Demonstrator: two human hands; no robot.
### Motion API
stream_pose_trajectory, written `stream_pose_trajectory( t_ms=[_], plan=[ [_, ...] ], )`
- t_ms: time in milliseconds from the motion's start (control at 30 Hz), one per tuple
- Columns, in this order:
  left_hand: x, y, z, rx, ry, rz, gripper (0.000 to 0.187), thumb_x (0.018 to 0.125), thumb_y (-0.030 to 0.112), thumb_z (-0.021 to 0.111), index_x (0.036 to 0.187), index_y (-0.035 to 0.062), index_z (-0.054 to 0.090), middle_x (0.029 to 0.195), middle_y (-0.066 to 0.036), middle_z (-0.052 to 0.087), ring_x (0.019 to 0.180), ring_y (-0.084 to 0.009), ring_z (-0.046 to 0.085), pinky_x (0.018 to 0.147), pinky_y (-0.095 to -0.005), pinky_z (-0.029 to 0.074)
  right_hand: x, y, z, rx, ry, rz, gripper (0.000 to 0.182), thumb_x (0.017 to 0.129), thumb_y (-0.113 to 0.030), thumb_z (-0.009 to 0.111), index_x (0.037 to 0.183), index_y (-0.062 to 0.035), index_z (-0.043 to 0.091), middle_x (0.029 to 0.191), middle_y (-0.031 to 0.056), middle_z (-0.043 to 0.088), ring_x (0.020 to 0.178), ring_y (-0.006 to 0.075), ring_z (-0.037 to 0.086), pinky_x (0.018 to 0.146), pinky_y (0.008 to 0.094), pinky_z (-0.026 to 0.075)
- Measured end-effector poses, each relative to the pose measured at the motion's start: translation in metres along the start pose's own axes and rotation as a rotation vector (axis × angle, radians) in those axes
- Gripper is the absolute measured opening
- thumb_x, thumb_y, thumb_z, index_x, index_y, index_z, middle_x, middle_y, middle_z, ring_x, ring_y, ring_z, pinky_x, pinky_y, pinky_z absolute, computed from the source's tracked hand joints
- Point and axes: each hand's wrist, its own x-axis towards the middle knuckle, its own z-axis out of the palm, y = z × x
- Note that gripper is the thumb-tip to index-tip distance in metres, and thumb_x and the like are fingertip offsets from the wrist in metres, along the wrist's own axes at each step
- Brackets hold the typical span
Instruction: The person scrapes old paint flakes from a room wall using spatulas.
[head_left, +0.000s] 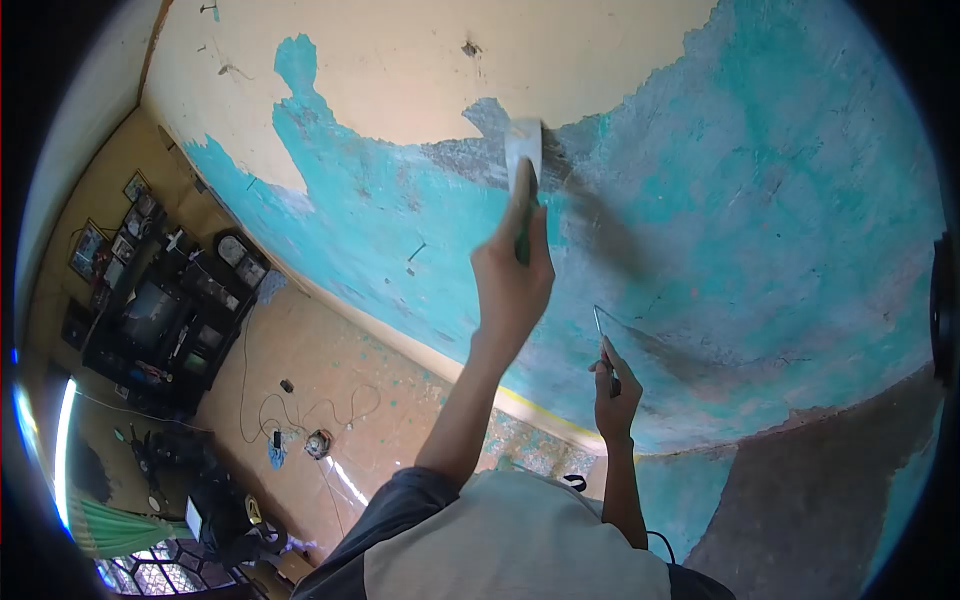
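My left hand (513, 270) is raised to the wall and wrapped round the green handle of a paint scraper (524, 145). Its broad pale blade rests on or close to the wall, at the ragged edge between cream paint (400, 70) and a bare grey patch (465, 160). Lower and to the right, my right hand (617, 400) is closed on a slim tool (600, 325) with a thin metal end and a dark handle; its exact kind cannot be made out. That tool points up beside the turquoise wall (400, 240). Shadows of both hands fall on the wall.
Paint flakes (530, 445) lie along the wall's foot. Cables and a small round device (318, 444) are on the floor (380, 440). A dark cabinet (165, 310) with a television stands at left. Nails (416, 252) stick out of the wall.
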Motion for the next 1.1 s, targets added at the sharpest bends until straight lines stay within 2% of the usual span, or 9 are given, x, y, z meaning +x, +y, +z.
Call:
stream_pose_trajectory(
  t_ms=[100,233,300,533,600,733,967,1033,1100],
  plan=[
    [0.026,0.032,-0.020,0.096,-0.140,-0.316,0.050,0.105,0.003,0.057,0.155,0.0077,0.052,0.103,-0.031,0.072,0.069,-0.0039,0.050,0.056,-0.0261,0.043,0.001,-0.002,0.000,0.035,-0.036,0.011,0.042,0.102,-0.001,0.061,0.144,-0.0042,0.064,0.105,0.0089,0.072,0.087,0.0092,0.065,0.061,0.0210,0.044],
    [-0.013,0.013,-0.008,0.012,-0.088,-0.049,0.049,0.106,0.004,0.056,0.155,0.0042,0.051,0.124,-0.031,0.070,0.074,-0.0067,0.061,0.066,-0.0257,0.050,-0.002,0.002,-0.003,0.016,-0.045,-0.026,0.042,0.102,0.000,0.061,0.144,-0.0036,0.064,0.112,0.0106,0.074,0.087,0.0097,0.066,0.061,0.0215,0.044],
    [-0.020,0.016,-0.008,-0.096,-0.144,-0.190,0.047,0.108,0.004,0.055,0.155,0.0027,0.050,0.147,-0.025,0.059,0.136,-0.0159,0.052,0.105,-0.0313,0.049,-0.001,0.004,-0.002,0.007,-0.041,-0.024,0.041,0.103,-0.001,0.061,0.144,-0.0036,0.064,0.113,0.0104,0.074,0.087,0.0096,0.066,0.060,0.0219,0.044],
    [-0.001,0.035,-0.030,0.079,-0.294,-0.538,0.047,0.109,0.009,0.056,0.155,0.0063,0.050,0.146,-0.022,0.061,0.106,-0.0078,0.063,0.088,-0.0266,0.053,-0.006,-0.012,-0.004,0.030,-0.058,0.000,0.042,0.102,-0.002,0.063,0.143,-0.0059,0.065,0.101,0.0079,0.073,0.078,0.0082,0.058,0.062,0.0226,0.043],
    [-0.020,0.014,-0.016,0.042,-0.105,-0.049,0.046,0.109,0.010,0.057,0.154,0.0074,0.052,0.123,-0.018,0.076,0.079,-0.0044,0.053,0.069,-0.0246,0.050,-0.006,-0.011,0.004,0.079,-0.008,-0.088,0.044,0.101,-0.002,0.063,0.144,-0.0100,0.065,0.094,0.0057,0.073,0.066,0.0071,0.048,0.060,0.0241,0.040],
    [0.011,0.017,-0.029,0.121,-0.206,-0.286,0.051,0.106,0.006,0.060,0.155,0.0127,0.053,0.092,-0.025,0.075,0.063,-0.0054,0.043,0.057,-0.0253,0.045,-0.015,-0.013,-0.003,0.067,-0.060,0.004,0.044,0.101,-0.001,0.062,0.144,-0.0104,0.065,0.094,0.0054,0.073,0.064,0.0055,0.046,0.058,0.0242,0.037],
    [-0.023,-0.014,-0.014,0.053,-0.096,0.077,0.048,0.106,0.005,0.060,0.153,0.0122,0.056,0.129,-0.027,0.067,0.068,-0.0028,0.048,0.056,-0.0265,0.046,-0.016,-0.005,-0.009,0.027,-0.058,-0.040,0.042,0.104,-0.004,0.062,0.145,-0.0062,0.064,0.101,0.0088,0.074,0.082,0.0040,0.063,0.056,0.0200,0.041],
    [0.004,0.005,-0.019,0.062,-0.045,-0.046,0.046,0.106,0.008,0.060,0.152,0.0115,0.057,0.103,-0.025,0.077,0.063,-0.0048,0.046,0.053,-0.0278,0.044,-0.019,-0.004,-0.010,0.035,-0.043,-0.044,0.041,0.104,-0.005,0.061,0.145,-0.0056,0.063,0.101,0.0094,0.074,0.082,0.0038,0.063,0.054,0.0202,0.040],
    [0.027,0.018,-0.032,0.091,-0.102,-0.170,0.045,0.107,0.010,0.060,0.152,0.0125,0.056,0.057,-0.009,0.045,0.058,-0.0067,0.035,0.048,-0.0283,0.036,-0.021,-0.001,-0.013,0.031,-0.040,-0.035,0.041,0.104,-0.004,0.061,0.145,-0.0057,0.063,0.101,0.0093,0.074,0.081,0.0040,0.063,0.054,0.0199,0.039]
  ],
)
